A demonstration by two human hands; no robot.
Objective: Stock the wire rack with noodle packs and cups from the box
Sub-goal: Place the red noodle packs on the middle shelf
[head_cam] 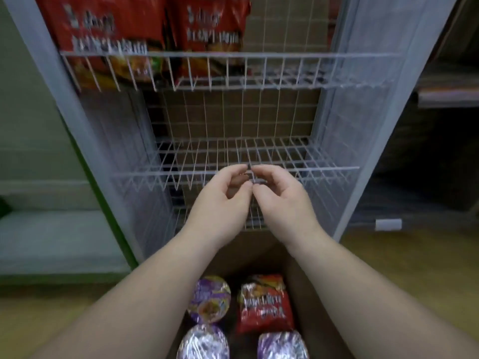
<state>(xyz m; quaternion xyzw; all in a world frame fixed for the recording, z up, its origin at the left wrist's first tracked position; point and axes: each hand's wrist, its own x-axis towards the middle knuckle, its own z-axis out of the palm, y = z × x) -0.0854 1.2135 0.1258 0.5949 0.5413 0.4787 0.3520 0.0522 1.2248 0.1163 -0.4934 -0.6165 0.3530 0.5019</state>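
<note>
The white wire rack point(285, 55) stands in front of me. Two red noodle packs point(103, 40) point(212, 35) stand side by side on the left of its upper shelf. The middle shelf point(324, 169) holds nothing. My left hand point(223, 200) and right hand point(282, 200) hover together at that shelf's front rail, fingers loosely curled, fingertips almost meeting, with no pack or cup in them. Below my forearms is the cardboard box point(259, 252), holding a red noodle pack point(264, 304) and three purple noodle cups point(208, 299) point(203, 343) point(282, 345).
A pale shelf unit with a green edge point(51, 229) stands left of the rack. Dark shelving point(445, 97) lies to the right, with a small white tag point(388, 224) low down. Wooden floor point(414, 268) surrounds the box.
</note>
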